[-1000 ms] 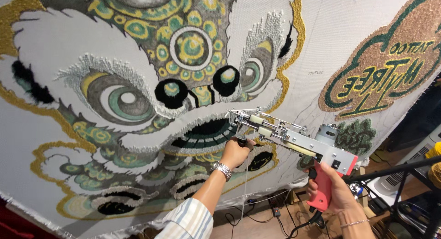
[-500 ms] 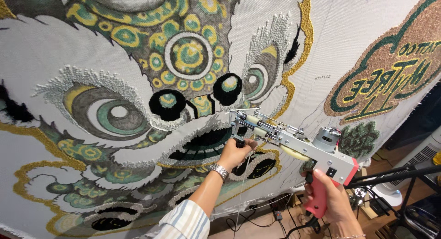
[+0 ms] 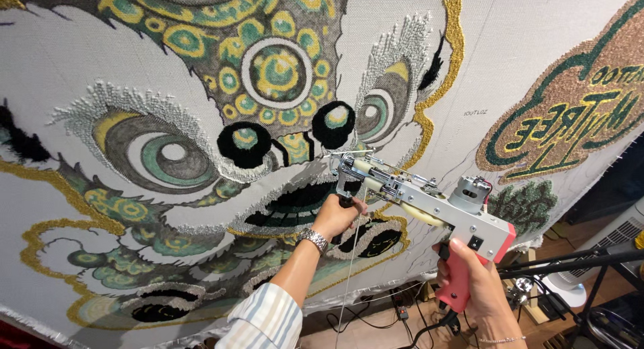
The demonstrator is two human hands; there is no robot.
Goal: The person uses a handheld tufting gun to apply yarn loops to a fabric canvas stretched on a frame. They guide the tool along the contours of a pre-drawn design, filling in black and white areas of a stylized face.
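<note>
A metal tufting gun (image 3: 429, 201) with a pink pistol grip points at a large stretched cloth (image 3: 80, 54) that bears a tufted lion face in green, yellow, black and grey. My left hand (image 3: 337, 217), with a metal watch on the wrist and a striped sleeve below, grips the gun's front handle near the black mouth area. My right hand (image 3: 479, 288) holds the pink grip at the lower right. The gun's needle tip (image 3: 333, 158) rests against the cloth just under the two black nostril shapes. A thin yarn strand (image 3: 349, 268) hangs down from the gun.
A second tufted piece (image 3: 570, 114) in brown, green and yellow fills the upper right of the cloth. Below the frame's lower edge lie cables (image 3: 396, 312) on a wooden floor. Black stand legs (image 3: 570, 262) and a white appliance (image 3: 617, 235) sit at the lower right.
The view has drifted left and down, so the lion face sits further right and higher in frame. Both hands keep their hold on the gun, its tip near the same spot.
</note>
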